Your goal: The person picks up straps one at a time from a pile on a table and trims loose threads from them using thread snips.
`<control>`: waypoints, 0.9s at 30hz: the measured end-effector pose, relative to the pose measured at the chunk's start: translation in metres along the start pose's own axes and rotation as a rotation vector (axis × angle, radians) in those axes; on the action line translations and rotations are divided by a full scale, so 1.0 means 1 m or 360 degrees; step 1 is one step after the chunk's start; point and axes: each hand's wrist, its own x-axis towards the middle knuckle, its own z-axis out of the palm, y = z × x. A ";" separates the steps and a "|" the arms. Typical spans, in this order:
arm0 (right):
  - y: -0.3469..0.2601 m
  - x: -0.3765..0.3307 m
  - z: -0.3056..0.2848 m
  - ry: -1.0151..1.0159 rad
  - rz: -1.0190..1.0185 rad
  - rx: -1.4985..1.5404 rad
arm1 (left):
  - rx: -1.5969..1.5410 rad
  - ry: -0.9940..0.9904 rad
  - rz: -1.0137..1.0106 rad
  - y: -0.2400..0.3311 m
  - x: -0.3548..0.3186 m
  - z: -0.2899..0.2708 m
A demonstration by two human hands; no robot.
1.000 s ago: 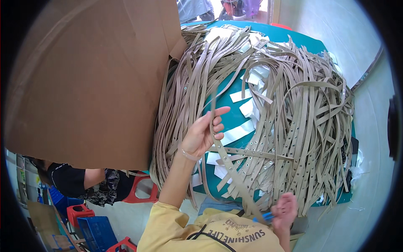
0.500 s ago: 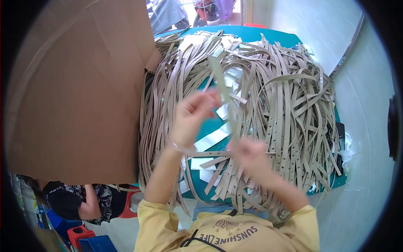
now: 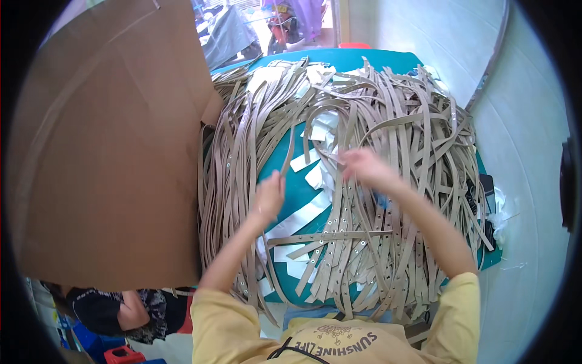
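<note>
A large heap of beige belts [image 3: 418, 200] with metal eyelets lies over the green table. My left hand [image 3: 270, 195] is closed round one narrow belt [image 3: 289, 155], which rises from the fist toward the far side. Farther right, my right hand [image 3: 367, 170] is over the middle of the heap, slightly blurred. Its thumb and fingers come together at a curved belt [image 3: 327, 155]. The rest of that belt is lost among the others. Another belt [image 3: 327, 237] with eyelets lies crosswise over the strap ends nearer to me.
White paper strips [image 3: 300, 215] lie on the green table [image 3: 303, 134] between the belts. A big brown cardboard sheet [image 3: 115, 151] blocks the left side. A black object [image 3: 487, 188] and clear plastic [image 3: 500, 215] sit at the right edge. Another person [image 3: 130, 312] is at lower left.
The belt that stood upright between my hands has swung down to the left. My left hand has moved lower and nearer me; my right hand has reached farther over the heap.
</note>
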 end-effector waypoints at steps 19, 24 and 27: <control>0.035 -0.169 0.104 -0.0683 0.0080 0.0775 | -0.2554 -0.0495 -0.0364 0.084 -0.011 -0.100; 0.050 -0.198 0.101 -0.0790 0.0207 0.0871 | -0.2514 -0.0470 -0.0336 0.093 -0.024 -0.113; 0.068 -0.197 0.100 -0.0861 0.0265 0.0995 | -0.2594 -0.0475 -0.0253 0.094 -0.027 -0.115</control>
